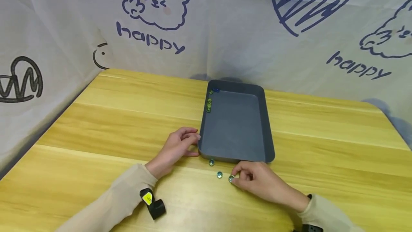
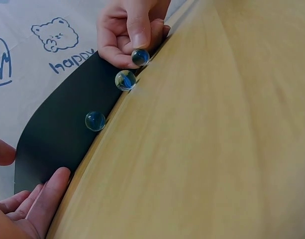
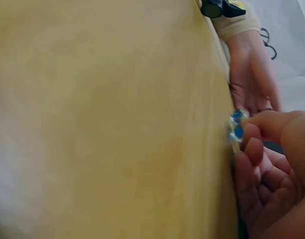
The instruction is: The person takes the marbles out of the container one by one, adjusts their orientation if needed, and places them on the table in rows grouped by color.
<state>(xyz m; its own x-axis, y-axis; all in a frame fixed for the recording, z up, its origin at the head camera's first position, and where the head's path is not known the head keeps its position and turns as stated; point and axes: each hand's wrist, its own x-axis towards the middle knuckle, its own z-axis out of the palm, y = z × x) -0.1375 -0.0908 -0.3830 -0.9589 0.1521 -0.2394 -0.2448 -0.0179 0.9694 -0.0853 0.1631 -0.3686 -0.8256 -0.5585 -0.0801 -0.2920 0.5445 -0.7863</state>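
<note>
Between thumb and forefinger, my right hand (image 1: 262, 182) pinches a clear glass marble (image 1: 231, 178) low over the table, just in front of the grey tray (image 1: 236, 160). Two more marbles with blue swirls lie on the wood: the middle marble (image 1: 219, 174) and the left marble (image 1: 211, 162), close to the tray's near wall. My left hand (image 1: 175, 149) rests its fingertips against the outside of the tray at its near left corner. In the left wrist view, the pinched marble (image 2: 140, 57) hangs under the right thumb.
Several yellow-green marbles (image 1: 209, 105) line the tray's left wall inside, with blue marbles (image 1: 216, 90) in the far left corner. The wooden table (image 1: 122, 124) runs back to a white cloth (image 1: 231, 46) with drawings. A black camera (image 1: 153, 205) sits on the left wrist.
</note>
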